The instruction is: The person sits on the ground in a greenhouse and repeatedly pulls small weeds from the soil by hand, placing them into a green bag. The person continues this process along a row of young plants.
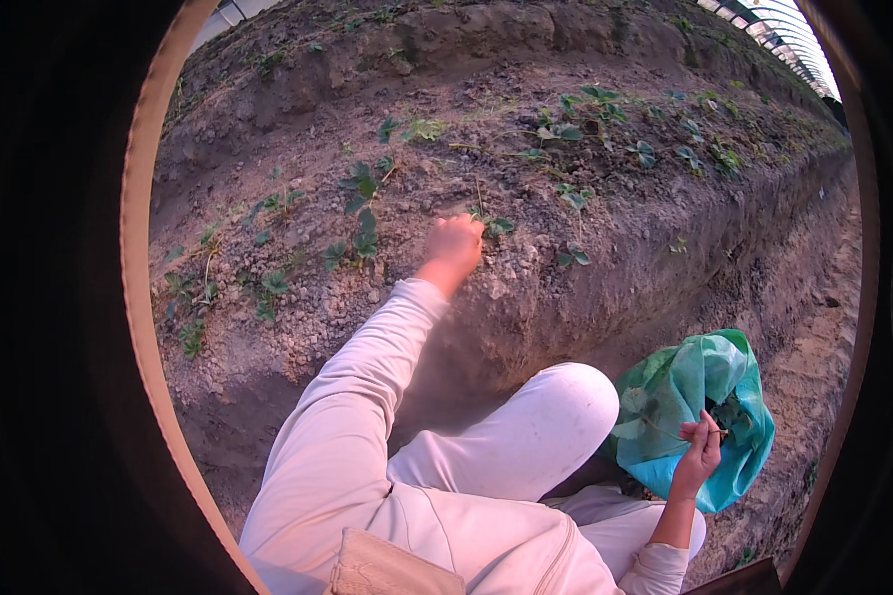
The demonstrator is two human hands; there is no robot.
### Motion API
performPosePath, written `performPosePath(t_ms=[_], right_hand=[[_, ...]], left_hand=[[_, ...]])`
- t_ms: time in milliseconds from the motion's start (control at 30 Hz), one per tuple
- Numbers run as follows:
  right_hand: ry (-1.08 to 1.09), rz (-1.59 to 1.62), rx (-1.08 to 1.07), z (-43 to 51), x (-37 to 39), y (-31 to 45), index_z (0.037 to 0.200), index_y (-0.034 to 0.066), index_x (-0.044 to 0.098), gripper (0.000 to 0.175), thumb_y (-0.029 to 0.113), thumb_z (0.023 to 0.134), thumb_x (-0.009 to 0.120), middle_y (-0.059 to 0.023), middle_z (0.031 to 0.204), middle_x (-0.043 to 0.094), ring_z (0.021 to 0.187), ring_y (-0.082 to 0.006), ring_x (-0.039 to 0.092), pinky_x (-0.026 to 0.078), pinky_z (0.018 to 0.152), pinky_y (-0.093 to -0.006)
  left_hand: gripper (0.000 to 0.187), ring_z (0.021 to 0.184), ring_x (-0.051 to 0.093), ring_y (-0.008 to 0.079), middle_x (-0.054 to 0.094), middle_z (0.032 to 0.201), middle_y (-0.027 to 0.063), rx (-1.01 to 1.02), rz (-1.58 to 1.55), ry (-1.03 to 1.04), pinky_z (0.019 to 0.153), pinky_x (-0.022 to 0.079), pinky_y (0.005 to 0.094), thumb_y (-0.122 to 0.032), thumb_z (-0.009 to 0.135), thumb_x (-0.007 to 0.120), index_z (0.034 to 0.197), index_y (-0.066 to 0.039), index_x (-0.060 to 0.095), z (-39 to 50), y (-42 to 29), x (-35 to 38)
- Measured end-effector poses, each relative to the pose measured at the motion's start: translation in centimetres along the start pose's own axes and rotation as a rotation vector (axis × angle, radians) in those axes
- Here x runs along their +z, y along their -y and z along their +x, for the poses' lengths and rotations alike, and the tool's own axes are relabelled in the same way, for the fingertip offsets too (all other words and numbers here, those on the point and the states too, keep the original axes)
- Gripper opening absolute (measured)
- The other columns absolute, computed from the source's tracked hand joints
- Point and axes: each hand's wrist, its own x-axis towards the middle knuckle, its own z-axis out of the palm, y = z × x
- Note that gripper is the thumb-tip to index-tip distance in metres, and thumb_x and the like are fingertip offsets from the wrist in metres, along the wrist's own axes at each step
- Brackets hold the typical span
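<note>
My left hand (455,244) reaches onto the soil bed, its fingers curled at the base of a small strawberry plant (498,226). The fingertips are partly hidden, and a thin stalk stands up beside them. Low on the right, my right hand (699,455) pinches a plucked strawberry stem (662,429) between thumb and fingers. A pale green leaf (635,400) is at the stem's far end, and a brownish end pokes out past my fingers. Beneath this hand lies a crumpled green-blue plastic bag (744,364), its mouth open, with dark leafy matter inside.
Strawberry plants (365,186) are scattered over the crumbly raised bed (305,335), with a denser group (595,111) farther back. The bed's steep side (640,290) drops to a sandy furrow (818,357) on the right. My bent knee (577,398) is against the bed. Greenhouse hoops (785,37) arch behind.
</note>
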Motion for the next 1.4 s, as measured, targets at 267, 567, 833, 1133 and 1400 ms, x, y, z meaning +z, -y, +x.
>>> performPosePath(t_ms=[267, 567, 833, 1133, 1400], right_hand=[[-0.003, -0.003, -0.004, 0.0, 0.0, 0.5, 0.113, -0.0012, 0.061, 0.023, 0.012, 0.099, 0.048, -0.0052, 0.08, 0.062, 0.069, -0.009, 0.056, 0.049, 0.064, -0.0238], [-0.004, 0.004, 0.001, -0.1, -0.3, 0.2, 0.113, -0.0011, 0.062, 0.023, 0.011, 0.099, 0.048, -0.0052, 0.08, 0.062, 0.068, -0.0093, 0.056, 0.049, 0.063, -0.0237], [-0.013, 0.018, -0.007, -0.1, -0.8, -0.2, 0.113, -0.0009, 0.062, 0.022, 0.011, 0.099, 0.049, -0.005, 0.079, 0.062, 0.068, -0.0089, 0.056, 0.049, 0.062, -0.0237], [-0.028, 0.012, -0.012, -0.1, -1.0, 0.0, 0.112, -0.0016, 0.062, 0.022, 0.01, 0.099, 0.049, -0.0046, 0.078, 0.061, 0.067, -0.0089, 0.056, 0.048, 0.062, -0.0235], [-0.006, 0.01, -0.007, -0.2, -0.5, -0.3, 0.112, -0.0019, 0.062, 0.022, 0.01, 0.099, 0.049, -0.0044, 0.077, 0.061, 0.067, -0.0089, 0.056, 0.049, 0.062, -0.0234]], left_hand=[[0.011, 0.077, 0.066, 0.0357, 0.067, 0.08, 0.0157, -0.015, -0.058, 0.029, 0.066, 0.051, 0.0477, -0.012, 0.081, 0.054, 0.086, -0.007, 0.062, -0.4, 0.1, 1.9], [0.013, 0.077, 0.068, 0.0343, 0.068, 0.078, 0.0156, -0.013, 0.001, 0.137, 0.066, 0.053, 0.0452, -0.009, 0.075, 0.056, 0.081, -0.006, 0.067, 0.4, -1.1, 1.8], [0.015, 0.077, 0.069, 0.0308, 0.07, 0.079, 0.0132, 0.053, 0.138, 0.23, 0.067, 0.053, 0.0435, -0.011, 0.076, 0.057, 0.079, -0.009, 0.072, 0.4, -1.8, 1.3], [0.044, 0.079, 0.066, 0.0384, 0.067, 0.078, 0.0198, -0.026, -0.203, 0.128, 0.071, 0.052, 0.0482, -0.008, 0.081, 0.055, 0.125, -0.011, 0.056, -2.0, -0.3, -0.1], [0.042, 0.082, 0.062, 0.0405, 0.065, 0.087, 0.0221, -0.056, -0.43, -0.209, 0.073, 0.048, 0.05, -0.01, 0.088, 0.051, 0.129, -0.013, 0.054, -1.3, 2.3, 1.9]])
